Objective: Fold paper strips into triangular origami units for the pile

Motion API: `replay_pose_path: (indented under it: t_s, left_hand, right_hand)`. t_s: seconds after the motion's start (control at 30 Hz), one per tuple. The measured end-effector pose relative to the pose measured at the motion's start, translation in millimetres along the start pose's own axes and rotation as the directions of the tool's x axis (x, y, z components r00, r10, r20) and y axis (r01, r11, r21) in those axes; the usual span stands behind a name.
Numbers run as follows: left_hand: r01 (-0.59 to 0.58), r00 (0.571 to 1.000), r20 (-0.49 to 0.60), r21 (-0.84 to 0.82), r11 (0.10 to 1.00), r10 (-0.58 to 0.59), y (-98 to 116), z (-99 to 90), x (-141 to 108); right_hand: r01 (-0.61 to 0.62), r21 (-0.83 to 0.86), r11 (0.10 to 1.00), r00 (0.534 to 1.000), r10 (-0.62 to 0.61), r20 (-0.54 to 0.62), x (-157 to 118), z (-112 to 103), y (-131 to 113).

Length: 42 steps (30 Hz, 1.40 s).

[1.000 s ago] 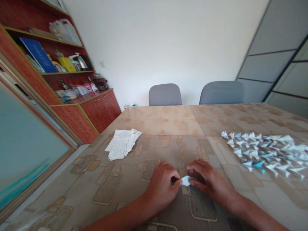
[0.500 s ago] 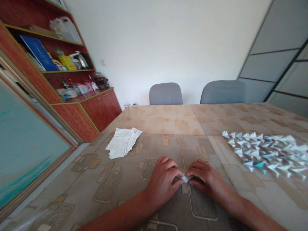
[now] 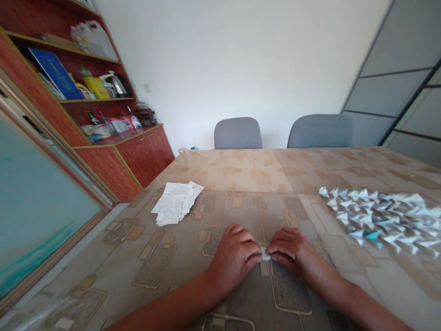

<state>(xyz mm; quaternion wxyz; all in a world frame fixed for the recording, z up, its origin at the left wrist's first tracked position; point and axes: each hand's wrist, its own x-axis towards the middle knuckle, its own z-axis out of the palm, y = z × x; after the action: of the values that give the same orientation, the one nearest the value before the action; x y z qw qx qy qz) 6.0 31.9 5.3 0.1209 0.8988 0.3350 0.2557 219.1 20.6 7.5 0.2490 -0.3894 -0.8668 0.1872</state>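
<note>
Your left hand [image 3: 234, 257] and right hand [image 3: 295, 252] clamp their grip on a small, white folded paper [image 3: 265, 254]; covered ends leave its long axis and direction unclear.

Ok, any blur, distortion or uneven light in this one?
In the head view, the folded white paper pieces blur toward the right edge; the same view shows the red-brown wooden cabinet leaning, likely wide-angle distortion; there the patterned brown tablecloth looks lighter farther off, and the small pinched white paper is too soft to show folds.
</note>
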Motion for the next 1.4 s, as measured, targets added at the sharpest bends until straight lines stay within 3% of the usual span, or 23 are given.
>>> replay_pose_path:
  t_s: [0.57, 1.4]
  left_hand:
    - [-0.011, 1.000, 0.009, -0.065, 0.998, 0.012, -3.9, -3.3, 1.8]
    - [-0.049, 0.997, 0.064, 0.012, 0.999, 0.048, -6.5, -4.6, 3.9]
  right_hand:
    - [0.019, 0.016, 1.000, 1.000, -0.019, 0.012, 1.5, -2.3, 2.4]
    - [0.032, -0.019, 0.999, 0.999, -0.031, 0.016, 2.2, -4.6, -0.5]
